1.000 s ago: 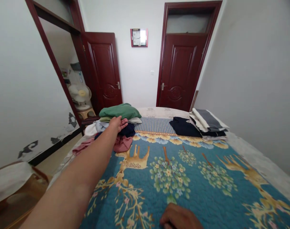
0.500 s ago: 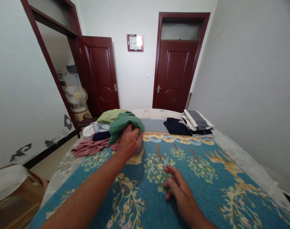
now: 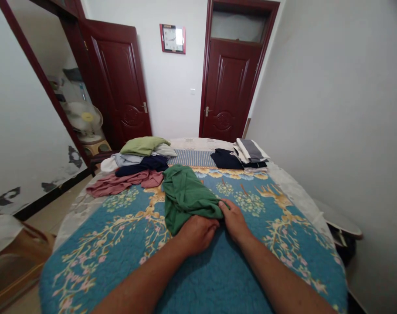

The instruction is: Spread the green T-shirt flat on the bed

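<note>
Green garment [image 3: 185, 196] on blue floral quilt [image 3: 87, 261], long axis running from hands toward far clothes. Right hand [image 3: 234, 220] nearest folded end, fingers pinching edge; left hand [image 3: 196, 235] at lower edge, fingers together, grip unclear.

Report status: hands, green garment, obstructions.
Left hand, right hand gripping green garment at near edge. Garment lying on blue quilt. Maroon garment beside it, to the left.

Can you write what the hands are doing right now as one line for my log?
left hand: on green garment | right hand: at garment's edge | under garment: blue patterned quilt
</note>
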Demonstrator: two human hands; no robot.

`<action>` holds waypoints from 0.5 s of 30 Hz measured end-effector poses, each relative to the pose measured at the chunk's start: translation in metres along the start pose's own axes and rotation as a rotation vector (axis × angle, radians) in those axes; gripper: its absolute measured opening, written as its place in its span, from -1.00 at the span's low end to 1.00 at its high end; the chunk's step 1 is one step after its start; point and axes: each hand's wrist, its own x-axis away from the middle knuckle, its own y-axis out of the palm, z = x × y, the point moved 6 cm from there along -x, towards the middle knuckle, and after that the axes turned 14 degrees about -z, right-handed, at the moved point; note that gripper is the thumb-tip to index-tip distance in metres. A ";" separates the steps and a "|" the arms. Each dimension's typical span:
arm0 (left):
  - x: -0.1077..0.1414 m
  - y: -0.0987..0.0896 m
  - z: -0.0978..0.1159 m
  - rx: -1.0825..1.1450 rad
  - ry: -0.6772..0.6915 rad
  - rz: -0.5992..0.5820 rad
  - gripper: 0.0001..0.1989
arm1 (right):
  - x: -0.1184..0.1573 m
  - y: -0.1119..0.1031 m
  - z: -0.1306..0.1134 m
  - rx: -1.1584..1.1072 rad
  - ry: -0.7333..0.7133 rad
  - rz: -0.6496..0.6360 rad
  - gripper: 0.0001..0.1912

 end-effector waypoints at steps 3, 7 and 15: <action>0.011 -0.006 -0.022 0.102 -0.186 0.065 -0.70 | -0.006 -0.015 0.003 0.036 0.010 0.075 -0.49; 0.025 -0.011 -0.051 0.097 -0.436 0.183 -0.75 | -0.004 -0.053 0.000 0.104 0.030 0.278 -0.45; 0.026 -0.021 -0.053 0.243 -0.393 0.306 -0.61 | 0.029 0.026 -0.064 0.708 -0.560 -0.183 -0.37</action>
